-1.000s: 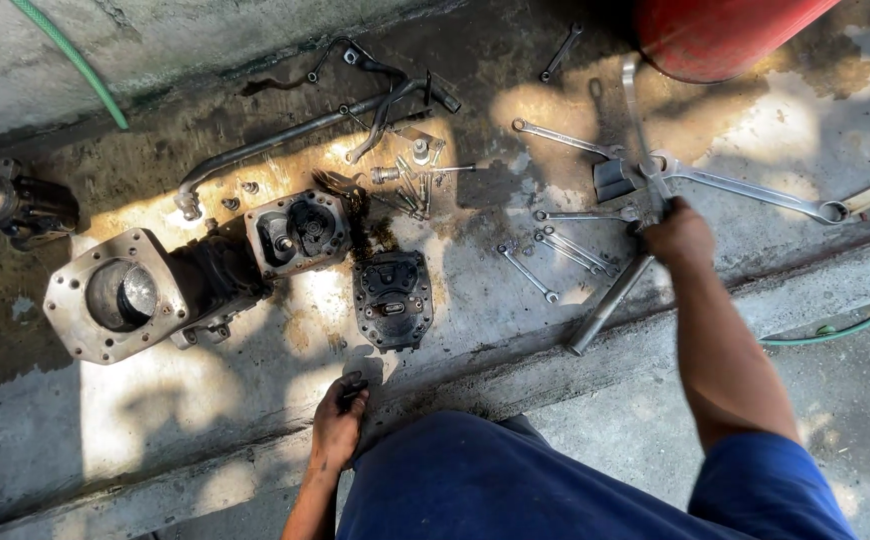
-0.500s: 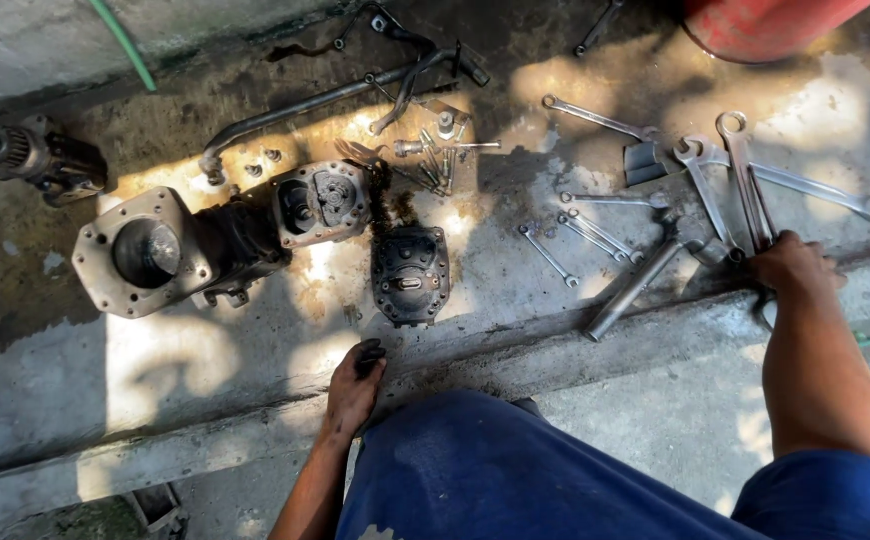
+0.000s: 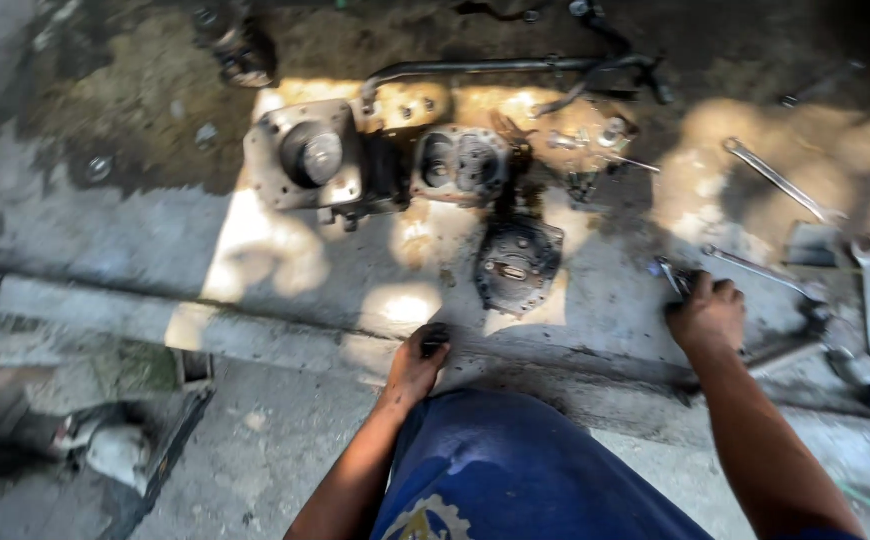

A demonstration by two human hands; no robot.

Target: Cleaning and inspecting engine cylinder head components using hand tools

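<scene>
Two greasy hands at a concrete step, engine parts and wrenches laid out beyond.

Right hand [image 3: 707, 316] was curled shut around a small metal tool [image 3: 673, 274], only its tip showing past the fingers. Left hand [image 3: 417, 365] was closed on a small dark part [image 3: 435, 338] at the step's edge (kind unclear). Just beyond lay a round dark cover [image 3: 517, 262]; further out, a flanged housing [image 3: 307, 158] joined to a cylinder block [image 3: 460, 163]. Long wrenches [image 3: 777, 180] lay right, a bent pipe [image 3: 495, 68] along the far side.
</scene>
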